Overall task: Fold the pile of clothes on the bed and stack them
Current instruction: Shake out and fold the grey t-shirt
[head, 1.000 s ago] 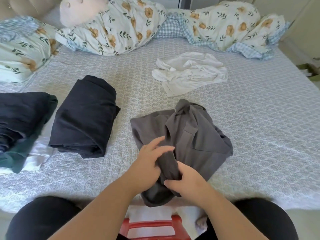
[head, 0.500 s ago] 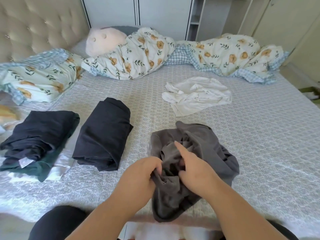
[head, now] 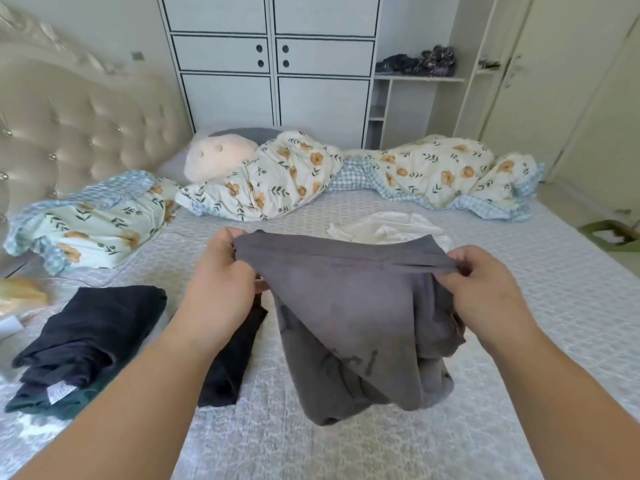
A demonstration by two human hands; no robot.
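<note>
A grey garment point(head: 353, 306) hangs above the bed, stretched between my hands by its top edge. My left hand point(head: 221, 285) pinches its left corner and my right hand point(head: 485, 289) pinches its right corner. The lower part droops in folds onto the bed point(head: 519, 306). A crumpled white garment point(head: 384, 228) lies behind it, partly hidden. A folded dark garment point(head: 228, 368) lies under my left forearm. Further left sits a stack of folded dark clothes point(head: 90, 334) on a green piece.
A flowered duvet point(head: 277, 181) and a round plush pillow point(head: 216, 159) line the far side of the bed. A tufted headboard point(head: 69, 133) stands at the left. White cabinets point(head: 273, 64) and a shelf fill the back wall.
Both hands have lifted the grey garment off the bed and pulled its top edge apart, left hand to the left, right hand to the right. The view has tilted upward.
</note>
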